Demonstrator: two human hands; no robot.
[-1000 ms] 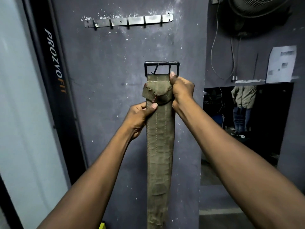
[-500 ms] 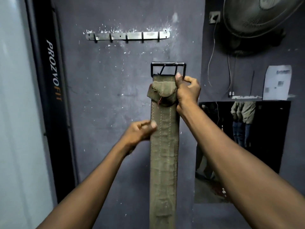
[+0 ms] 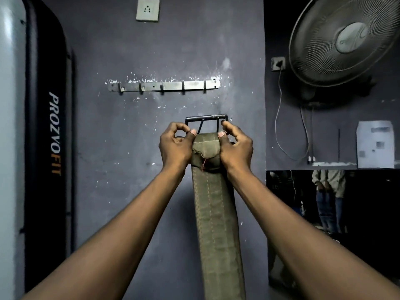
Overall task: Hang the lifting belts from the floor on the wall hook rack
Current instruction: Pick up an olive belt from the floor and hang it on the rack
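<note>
An olive-green canvas lifting belt hangs straight down in front of the grey wall, its black metal buckle at the top. My left hand pinches the belt's top left corner just under the buckle. My right hand grips the top right corner, fingers at the buckle's side. The metal hook rack, with several small hooks and nothing on them, is screwed to the wall above and slightly left of the buckle. The belt's lower end runs out of view.
A black PROZVOFIT punching bag stands at the left. A wall fan with a dangling cable is at the upper right, a socket above the rack. A mirror at the lower right reflects a standing person.
My left hand moved up from the belt's side to its top left corner, so both hands now hold the buckle end. The view has tilted upward.
</note>
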